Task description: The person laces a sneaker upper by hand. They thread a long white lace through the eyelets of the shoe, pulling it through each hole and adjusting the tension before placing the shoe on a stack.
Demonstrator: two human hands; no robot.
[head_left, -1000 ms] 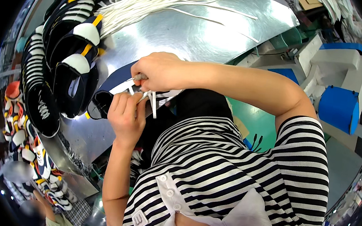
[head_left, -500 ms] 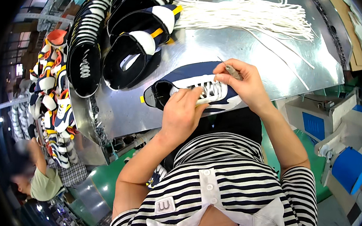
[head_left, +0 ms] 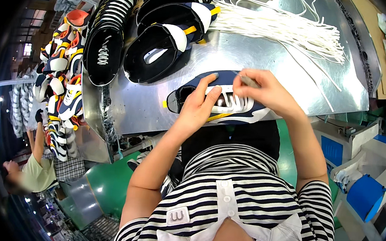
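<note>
A navy and white shoe upper (head_left: 253,116) lies on its side at the near edge of the metal table, its dark opening to the left. White shoelace (head_left: 238,105) runs in rows across its eyelets. My left hand (head_left: 196,105) rests on the upper beside the laces, index finger and thumb stretched apart. Above the toe end, my right hand (head_left: 266,91) is closed round an awl-like tool (head_left: 250,81) with a thin metal shaft and a grey wrapped handle. Its fingertips are at the laces; whether they also pinch a lace I cannot tell.
Stacked shoe uppers (head_left: 160,53) stand at the table's back left. A bundle of white laces (head_left: 283,27) lies at the back, loose ends trailing rightward. Finished-looking uppers (head_left: 70,100) are piled beyond the left edge, near another person (head_left: 37,171). A grey and blue machine (head_left: 366,190) stands right.
My left hand has let go of its pinch at the laces and spread its index finger and thumb. The right hand and tool have shifted slightly. The whole view has moved a little.
</note>
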